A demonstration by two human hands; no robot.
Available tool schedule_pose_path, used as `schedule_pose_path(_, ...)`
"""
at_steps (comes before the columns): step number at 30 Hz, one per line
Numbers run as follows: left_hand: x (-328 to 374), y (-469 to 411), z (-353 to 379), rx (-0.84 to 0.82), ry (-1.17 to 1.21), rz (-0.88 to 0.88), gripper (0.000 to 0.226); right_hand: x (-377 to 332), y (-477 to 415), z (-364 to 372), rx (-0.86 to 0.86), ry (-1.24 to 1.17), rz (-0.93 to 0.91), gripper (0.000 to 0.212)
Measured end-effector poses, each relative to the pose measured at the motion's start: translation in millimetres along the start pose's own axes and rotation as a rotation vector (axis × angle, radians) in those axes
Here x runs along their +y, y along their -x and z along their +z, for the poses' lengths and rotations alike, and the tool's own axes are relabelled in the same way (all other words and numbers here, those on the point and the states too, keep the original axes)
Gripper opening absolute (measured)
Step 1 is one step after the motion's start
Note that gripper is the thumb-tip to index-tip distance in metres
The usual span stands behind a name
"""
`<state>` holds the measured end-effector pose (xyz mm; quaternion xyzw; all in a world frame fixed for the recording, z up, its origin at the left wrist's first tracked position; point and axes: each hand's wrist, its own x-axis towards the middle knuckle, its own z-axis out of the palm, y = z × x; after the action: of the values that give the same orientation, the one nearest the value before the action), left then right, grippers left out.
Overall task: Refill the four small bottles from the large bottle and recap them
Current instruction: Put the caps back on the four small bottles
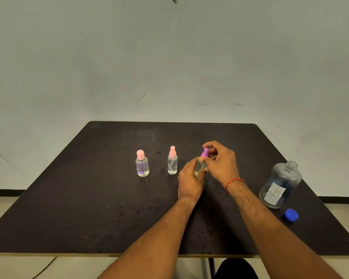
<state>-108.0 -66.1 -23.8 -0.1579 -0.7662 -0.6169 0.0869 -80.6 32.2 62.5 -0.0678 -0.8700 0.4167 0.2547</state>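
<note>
1. Small bottle, upright at the middle of the table: our left hand gripped its body.
2. Purple cap on its neck: our right hand pinched it with fingertips.
3. Handling, as we judged: hold the bottle plumb, seat the cap square, twist until snug.
4. Large bottle, uncapped, stood well to the right; its blue cap lay near.

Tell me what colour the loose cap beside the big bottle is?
Blue. The cap lies near the large bottle, seen in the head view.
</note>
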Motion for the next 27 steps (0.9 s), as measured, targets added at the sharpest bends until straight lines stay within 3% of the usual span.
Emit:
schedule_pose_path(3, 0.2, -0.4, 0.3, 0.005, 0.015, -0.015, 0.031, -1.9, -1.0, 4.8, 0.018, 0.011, 0.003, 0.027)
schedule_pose_path(8, 2.1, 0.7, -0.5, 0.007, 0.049, -0.013, 0.028, -1.0, -3.6, -0.6, -0.102, -0.069, 0.008, 0.063)
schedule_pose_path(19, 10.2, 4.5, -4.2, 0.009, 0.079, -0.006, 0.025, -5.1, 0.6, 7.7, -0.026, 0.002, -0.012, 0.038)
schedule_pose_path(24, 8.0, 3.9, -4.1, 0.007, 0.069, -0.011, 0.023, -1.7, -4.4, 1.7, -0.146, -0.037, -0.032, 0.062)
schedule_pose_path(27, 5.1, 2.2, -2.2, 0.015, 0.067, -0.028, 0.025, 0.1, -6.3, -5.6, -0.209, -0.071, -0.026, 0.06)
